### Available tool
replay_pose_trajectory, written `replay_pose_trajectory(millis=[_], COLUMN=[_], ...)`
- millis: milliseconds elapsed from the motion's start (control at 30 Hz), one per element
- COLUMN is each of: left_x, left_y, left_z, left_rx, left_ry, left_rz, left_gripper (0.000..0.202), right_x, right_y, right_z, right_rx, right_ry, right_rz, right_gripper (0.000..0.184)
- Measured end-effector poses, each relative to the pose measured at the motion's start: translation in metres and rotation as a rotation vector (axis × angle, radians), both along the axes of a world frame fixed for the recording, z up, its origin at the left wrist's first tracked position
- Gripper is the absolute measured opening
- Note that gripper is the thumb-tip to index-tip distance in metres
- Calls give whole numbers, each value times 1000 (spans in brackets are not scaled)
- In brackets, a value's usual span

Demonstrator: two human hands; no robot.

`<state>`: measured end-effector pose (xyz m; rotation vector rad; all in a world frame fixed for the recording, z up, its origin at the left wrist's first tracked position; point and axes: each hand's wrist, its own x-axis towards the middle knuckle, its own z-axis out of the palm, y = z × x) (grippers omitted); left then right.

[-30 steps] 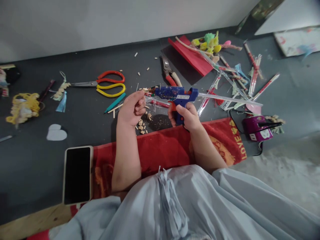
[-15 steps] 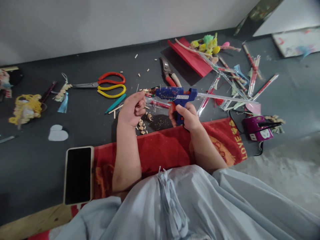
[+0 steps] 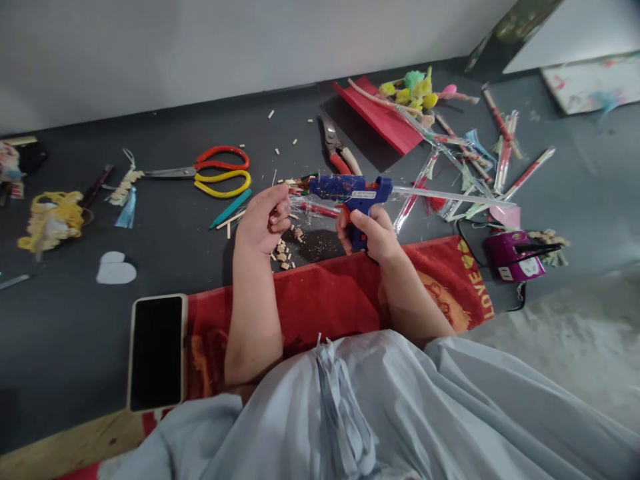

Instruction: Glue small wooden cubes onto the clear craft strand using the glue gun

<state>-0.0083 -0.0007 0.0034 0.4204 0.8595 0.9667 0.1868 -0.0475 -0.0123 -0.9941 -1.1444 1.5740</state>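
1. Right hand [image 3: 375, 233]: fingers wrapped around the handle of a blue hot-glue gun [image 3: 350, 189], thumb toward the viewer.
2. Left hand [image 3: 263, 220]: fingers curled, thumb and index drawn together near the gun's nozzle end; whether a tiny piece is pinched there cannot be told.
3. Hot-glue gun: centre of the clock face, twelve toward the wall. It lies level between the hands, nozzle end toward nine, a translucent glue stick [image 3: 450, 197] projecting toward three.
4. Handling: the body is probably light, stiff plastic, best held by the handle. The nozzle end may be hot and is no place for fingers. The glue stick should be slightly bendy and smooth; its long overhang could catch on nearby things.
5. Small wooden pieces [image 3: 283, 250]: at eight o'clock, below the left fingers; probably very light, dry and easily scattered, suited to a fingertip pinch.
6. Surroundings: scissors [image 3: 196, 171] near nine, pliers [image 3: 335, 147] just before twelve, red towel [image 3: 330, 293] at six.
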Motion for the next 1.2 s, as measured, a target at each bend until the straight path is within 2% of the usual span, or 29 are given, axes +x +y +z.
replay_pose_trajectory(millis=[300,700,933,1200], left_x=[-1,0,0,0], left_y=[0,-1,0,0], left_z=[1,2,3,1], left_rx=[3,-8,-13,-7], left_ry=[-45,-4,-16,-10], left_rz=[8,5,0,-2], left_gripper=[17,19,17,16], right_x=[4,1,3,4], right_y=[0,0,1,0], right_z=[0,1,0,2], right_rx=[-3,31,14,38], right_ry=[-15,0,-42,7], right_rz=[-1,26,-11,-17], right_gripper=[38,38,39,34])
